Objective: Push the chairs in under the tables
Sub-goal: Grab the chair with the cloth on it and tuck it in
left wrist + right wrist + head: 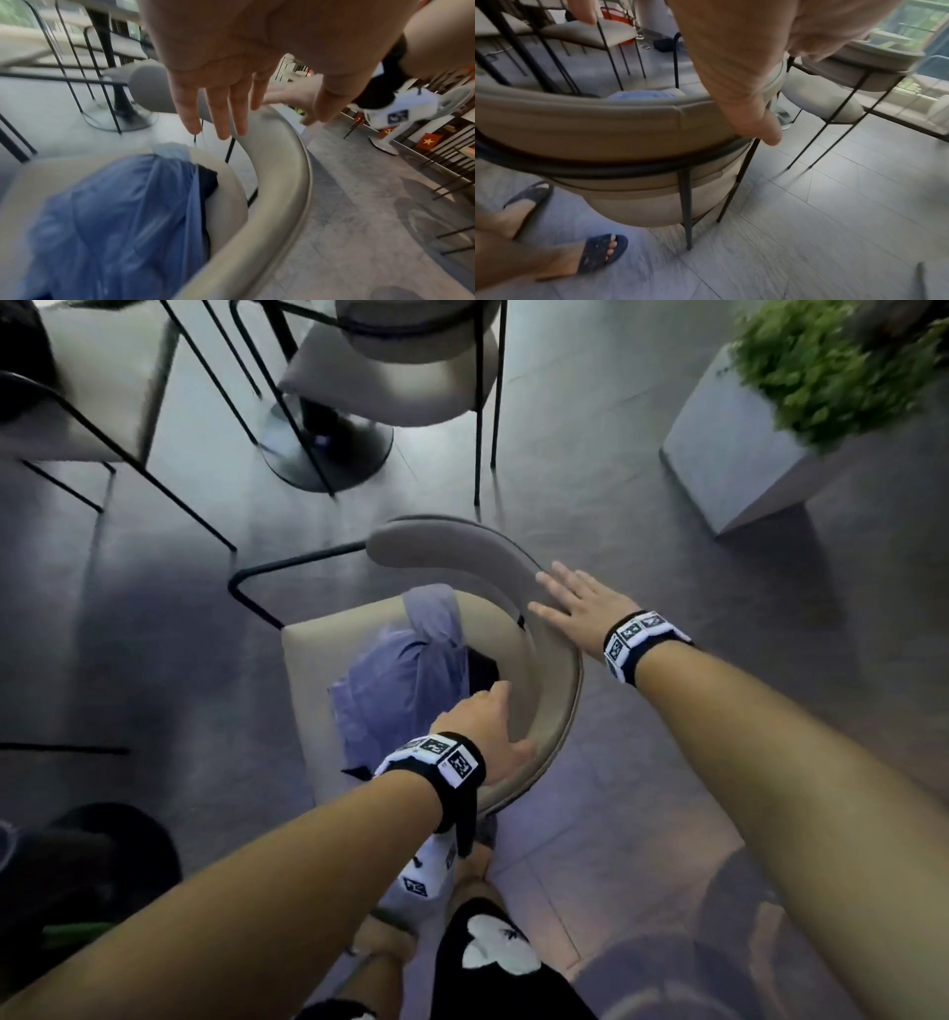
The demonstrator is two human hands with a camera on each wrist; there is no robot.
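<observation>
A beige chair with a curved backrest [549,701] and thin black legs stands in front of me, away from the table base [328,449]. A blue plastic bag [395,690] lies on its seat. My left hand [488,721] reaches over the near end of the backrest [280,162] with its fingers [218,121] straight. My right hand [575,603] is spread flat at the far right curve of the backrest. In the right wrist view its thumb [765,130] lies along the outer face of the backrest [603,125]. Neither hand is curled round the chair.
Two more beige chairs stand by the round table base, one behind it [411,367] and one at the left [77,403]. A grey planter [744,454] with a green plant is at the right. My sandalled feet [598,251] are just behind the chair.
</observation>
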